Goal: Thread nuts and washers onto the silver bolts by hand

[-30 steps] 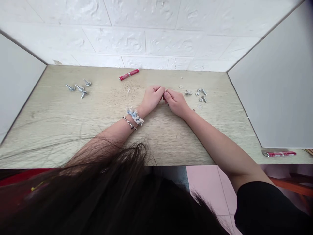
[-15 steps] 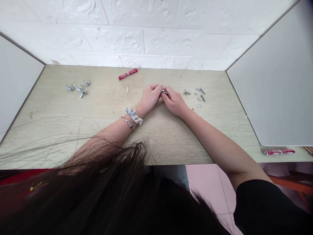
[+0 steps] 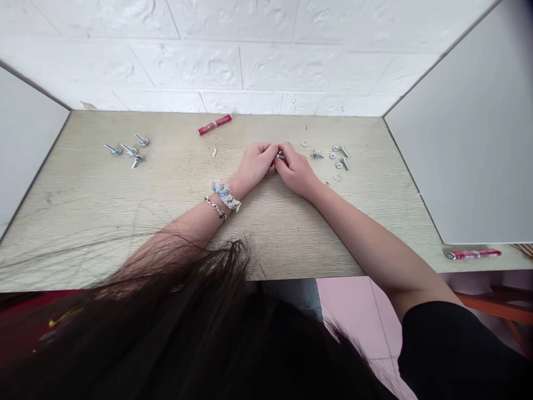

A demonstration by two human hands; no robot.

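My left hand (image 3: 255, 162) and my right hand (image 3: 296, 169) meet over the middle of the table, fingertips together. Between them shows a small metal bolt (image 3: 280, 157), pinched by both hands and partly covered by the fingers. Whether a nut or washer is on it I cannot tell. To the right of my right hand lie a bolt with parts on it (image 3: 317, 154), loose bolts (image 3: 345, 163), several nuts (image 3: 332, 156) and flat washers (image 3: 337, 178). Over on the left several bolts fitted with nuts or washers (image 3: 130, 150) lie in a group.
A red tube-like stick (image 3: 214, 125) lies near the white brick wall (image 3: 266, 66). Another red stick (image 3: 473, 254) is at the front right edge, below a grey panel (image 3: 466, 144). A second panel (image 3: 29, 139) bounds the left side. A white scrap (image 3: 215, 151) lies on the wooden tabletop (image 3: 266, 244).
The camera view has shifted slightly. Both hands stay together at the same place, and the bolt between the fingers has turned a little. The other parts lie as before.
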